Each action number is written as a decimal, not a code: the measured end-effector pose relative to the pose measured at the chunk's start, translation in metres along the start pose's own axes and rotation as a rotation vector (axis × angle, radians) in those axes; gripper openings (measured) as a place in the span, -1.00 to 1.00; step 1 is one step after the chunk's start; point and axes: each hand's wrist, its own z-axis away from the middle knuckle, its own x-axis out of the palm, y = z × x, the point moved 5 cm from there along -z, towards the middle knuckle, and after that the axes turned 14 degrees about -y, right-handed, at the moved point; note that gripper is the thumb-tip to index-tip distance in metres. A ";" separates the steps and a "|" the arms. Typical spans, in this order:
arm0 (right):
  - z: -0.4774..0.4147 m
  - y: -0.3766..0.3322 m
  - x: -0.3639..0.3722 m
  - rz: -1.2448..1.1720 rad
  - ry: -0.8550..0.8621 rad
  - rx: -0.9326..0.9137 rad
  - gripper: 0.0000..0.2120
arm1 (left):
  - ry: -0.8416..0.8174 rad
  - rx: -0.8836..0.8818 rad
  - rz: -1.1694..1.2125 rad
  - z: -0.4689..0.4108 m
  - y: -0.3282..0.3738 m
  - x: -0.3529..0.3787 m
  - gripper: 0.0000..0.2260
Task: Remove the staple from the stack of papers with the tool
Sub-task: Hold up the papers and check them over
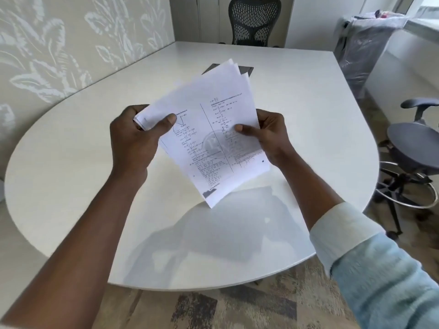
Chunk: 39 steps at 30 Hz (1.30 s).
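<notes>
A stack of printed white papers (pixel 209 129) is held up in the air over the white table (pixel 71 162), tilted with one corner pointing down. My left hand (pixel 135 138) grips the stack's left corner, thumb on top, where the sheets curl together. My right hand (pixel 268 136) pinches the right edge, thumb pressed on the printed face. The sheets fan apart slightly at the far top corner. No staple or removal tool can be made out.
A dark flat rectangle (pixel 245 70) lies on the table behind the papers. A black mesh chair (pixel 254 20) stands at the far side, a grey stool-chair (pixel 413 148) at the right. Plastic-wrapped items (pixel 363 43) stand at the back right. A patterned partition (pixel 59 43) borders the left.
</notes>
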 end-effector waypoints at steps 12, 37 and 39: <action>0.033 -0.015 0.015 -0.176 0.082 -0.122 -0.76 | -0.232 -0.061 0.277 0.014 -0.059 0.041 -0.69; 0.073 0.043 0.034 -0.046 0.083 0.146 -0.70 | -0.211 -0.182 0.164 0.046 -0.104 0.070 -0.71; 0.077 0.046 0.036 -0.057 0.084 0.166 -0.73 | -0.207 -0.228 0.162 0.051 -0.110 0.071 -0.72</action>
